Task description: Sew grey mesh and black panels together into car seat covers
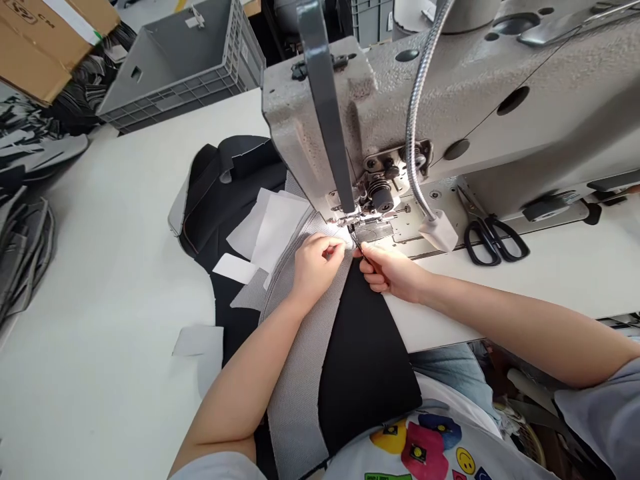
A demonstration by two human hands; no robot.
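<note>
My left hand [314, 265] lies on a grey mesh fabric strip [300, 373], its fingers pinched together on the strip's end just before the presser foot [350, 220] of the sewing machine [450, 100]. My right hand [387, 270] is closed in a pinch on a thin dark tool I cannot make out, its tip at the fabric beside the needle. A black fabric panel [365, 360] lies under and to the right of the grey strip, running off the table edge onto my lap.
Black scissors [493, 237] lie on the machine bed to the right. White paper pieces [270, 230] and more black fabric [220, 193] sit left of the needle. A grey plastic crate [185, 60] and a cardboard box [45, 40] stand at the far left. White table [100, 267].
</note>
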